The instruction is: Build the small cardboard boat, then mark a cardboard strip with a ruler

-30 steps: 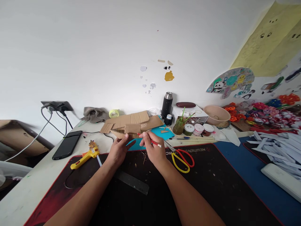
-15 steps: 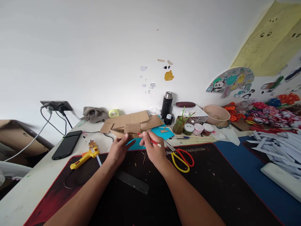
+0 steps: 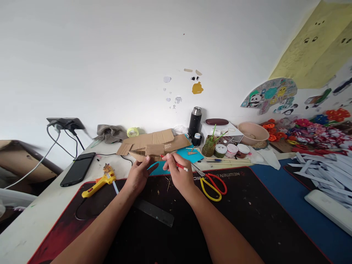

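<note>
Right hand (image 3: 180, 176): fingers pinched shut round a red pencil (image 3: 178, 165), grip near the middle of the shaft.
Pencil: long axis runs left-up to right-down, white end sticking out past the knuckles to the right, the other end aimed at the cardboard (image 3: 154, 145) just beyond the fingertips.
Left hand (image 3: 139, 174): fingers curled down on the near edge of the cardboard, thumb out toward the right hand; it pins more than it clasps, and how tight the hold is I cannot tell.
Gap between hands: narrow, a strip of blue sheet (image 3: 162, 167) showing through it.
Key relation: the cardboard lies straight ahead of both hands, touching the left and just off the pencil end; the left is the nearer hand, the right carries the tool.
Mat (image 3: 247, 220): black, red-edged, under both forearms.
Ruler (image 3: 155, 213): dark, flat on the mat beneath the left wrist, slanting down to the right.
Scissors (image 3: 211, 183): red and yellow handles, just right of the right hand.
Glue gun (image 3: 99, 183): yellow, left of the left hand, at the mat edge.
Phone (image 3: 78, 168): dark, on the desk (image 3: 41, 212), well left.
Paint pots (image 3: 231, 150): behind the scissors, by a black flask (image 3: 195, 123).
</note>
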Available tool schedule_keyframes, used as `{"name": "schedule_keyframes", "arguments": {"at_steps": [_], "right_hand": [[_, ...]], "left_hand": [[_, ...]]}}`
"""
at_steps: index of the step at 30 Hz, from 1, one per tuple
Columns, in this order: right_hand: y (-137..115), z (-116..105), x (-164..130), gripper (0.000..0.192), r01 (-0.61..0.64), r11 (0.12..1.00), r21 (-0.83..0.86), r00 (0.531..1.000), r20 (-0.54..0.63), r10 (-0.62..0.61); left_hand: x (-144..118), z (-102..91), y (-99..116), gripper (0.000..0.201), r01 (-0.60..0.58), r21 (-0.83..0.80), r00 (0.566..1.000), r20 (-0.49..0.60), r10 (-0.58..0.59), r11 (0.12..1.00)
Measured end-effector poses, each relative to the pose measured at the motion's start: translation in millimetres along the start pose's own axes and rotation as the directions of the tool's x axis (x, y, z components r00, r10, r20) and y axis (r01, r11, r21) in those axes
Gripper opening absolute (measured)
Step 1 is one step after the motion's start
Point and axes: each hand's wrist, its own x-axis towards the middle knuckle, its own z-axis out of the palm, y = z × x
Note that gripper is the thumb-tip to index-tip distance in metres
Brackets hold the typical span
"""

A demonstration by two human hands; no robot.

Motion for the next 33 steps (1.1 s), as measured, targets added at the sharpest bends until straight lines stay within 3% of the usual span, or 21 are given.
{"name": "schedule_keyframes", "arguments": {"at_steps": [33], "right_hand": [[-0.5,-0.6,0.2,0.048,-0.004,1.000,-0.019,1.000,0.004,0.004]], "left_hand": [[0.4,-0.9,-2.1,0.056,-0.012,0.012,1.000,0.022,0.012,1.000]]}}
